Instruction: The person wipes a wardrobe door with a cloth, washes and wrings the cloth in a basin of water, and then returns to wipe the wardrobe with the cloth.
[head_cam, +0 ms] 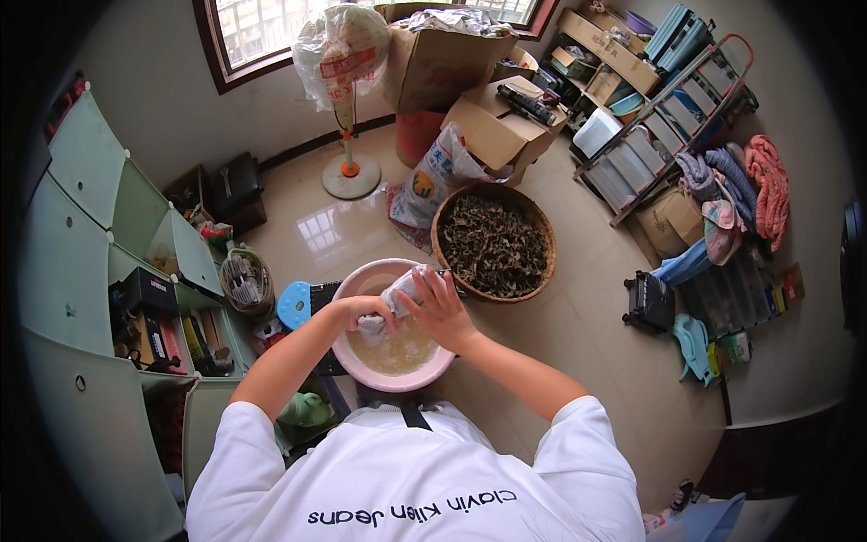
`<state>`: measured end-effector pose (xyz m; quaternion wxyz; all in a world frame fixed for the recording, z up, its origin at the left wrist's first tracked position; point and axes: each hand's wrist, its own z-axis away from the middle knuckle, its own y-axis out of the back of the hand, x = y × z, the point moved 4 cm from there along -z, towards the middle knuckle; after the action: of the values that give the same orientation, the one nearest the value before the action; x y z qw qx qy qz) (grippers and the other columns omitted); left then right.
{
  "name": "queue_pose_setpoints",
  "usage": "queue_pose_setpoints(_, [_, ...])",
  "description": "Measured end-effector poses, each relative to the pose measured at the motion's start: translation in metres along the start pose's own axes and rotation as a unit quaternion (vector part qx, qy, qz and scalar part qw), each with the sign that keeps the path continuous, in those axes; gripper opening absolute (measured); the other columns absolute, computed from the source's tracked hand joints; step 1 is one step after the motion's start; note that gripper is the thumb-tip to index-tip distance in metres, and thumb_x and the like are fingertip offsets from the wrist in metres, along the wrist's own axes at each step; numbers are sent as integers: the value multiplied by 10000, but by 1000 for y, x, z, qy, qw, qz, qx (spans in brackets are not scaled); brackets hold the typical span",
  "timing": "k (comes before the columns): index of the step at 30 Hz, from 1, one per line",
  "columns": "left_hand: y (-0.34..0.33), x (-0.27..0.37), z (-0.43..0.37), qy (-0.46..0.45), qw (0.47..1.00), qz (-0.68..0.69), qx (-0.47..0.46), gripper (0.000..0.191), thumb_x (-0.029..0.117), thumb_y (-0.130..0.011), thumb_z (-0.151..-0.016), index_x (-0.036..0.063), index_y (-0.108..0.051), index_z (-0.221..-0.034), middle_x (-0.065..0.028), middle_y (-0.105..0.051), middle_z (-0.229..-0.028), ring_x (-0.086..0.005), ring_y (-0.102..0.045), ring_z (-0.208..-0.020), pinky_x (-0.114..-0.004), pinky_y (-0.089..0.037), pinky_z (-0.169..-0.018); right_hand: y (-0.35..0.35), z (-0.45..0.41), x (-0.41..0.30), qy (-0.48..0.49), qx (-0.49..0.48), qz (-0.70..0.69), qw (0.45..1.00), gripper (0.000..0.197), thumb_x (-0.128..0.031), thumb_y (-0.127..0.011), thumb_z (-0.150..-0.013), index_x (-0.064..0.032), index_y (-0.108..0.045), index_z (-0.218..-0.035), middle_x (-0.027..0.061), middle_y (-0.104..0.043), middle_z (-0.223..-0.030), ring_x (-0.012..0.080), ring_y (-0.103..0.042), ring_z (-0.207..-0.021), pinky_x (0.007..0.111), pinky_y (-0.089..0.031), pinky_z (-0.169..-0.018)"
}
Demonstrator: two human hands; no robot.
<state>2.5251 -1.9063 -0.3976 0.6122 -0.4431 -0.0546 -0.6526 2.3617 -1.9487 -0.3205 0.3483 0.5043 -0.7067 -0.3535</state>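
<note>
A pink plastic basin of cloudy water stands right before me. Over its far half, my left hand grips a wet, light grey cloth with curled fingers. My right hand lies against the other end of the cloth, its fingers spread and its palm turned down. What the fingertips of my right hand press on is partly hidden. Just beyond the basin, to the right, a round woven basket holds dried dark leaves.
A blue plastic stool or seat edge sits left of the basin. Farther off are a covered standing fan, a printed sack and cardboard boxes. Green storage cubes line the left; a folding stepladder leans at the right.
</note>
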Motion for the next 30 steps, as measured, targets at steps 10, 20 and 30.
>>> queue_pose_setpoints(10, [-32, 54, 19, 35, 963, -265, -21, 278, 71, -741, -581, 42, -629, -834, -56, -632, -821, -162, -596, -751, -282, -463, -684, 10, -41, 37, 88, -27, -43, 995, 444, -111, -560, -767, -47, -509, -1203, 112, -600, -1051, 242, -628, -827, 296, -543, -614])
queue_pose_setpoints(20, [-49, 86, 25, -162, 701, -603, 346, 516, 246, -744, -583, 109, -617, -1064, -158, -661, -947, -281, -642, -859, -382, -501, -747, -18, -41, 55, -152, -292, -128, 936, 328, -64, -616, -665, 10, -586, -983, 184, -645, -805, 331, -655, -751, 369, -528, -644])
queue_pose_setpoints(30, [-34, 92, 22, -356, 385, -784, 331, 267, 263, -647, -621, 186, -590, -870, 13, -628, -723, -194, -620, -691, -325, -478, -634, -29, -26, 20, -498, -137, -695, 500, 204, 4, -627, -618, -50, -530, -790, 23, -495, -575, 102, -438, -394, 224, -280, -309])
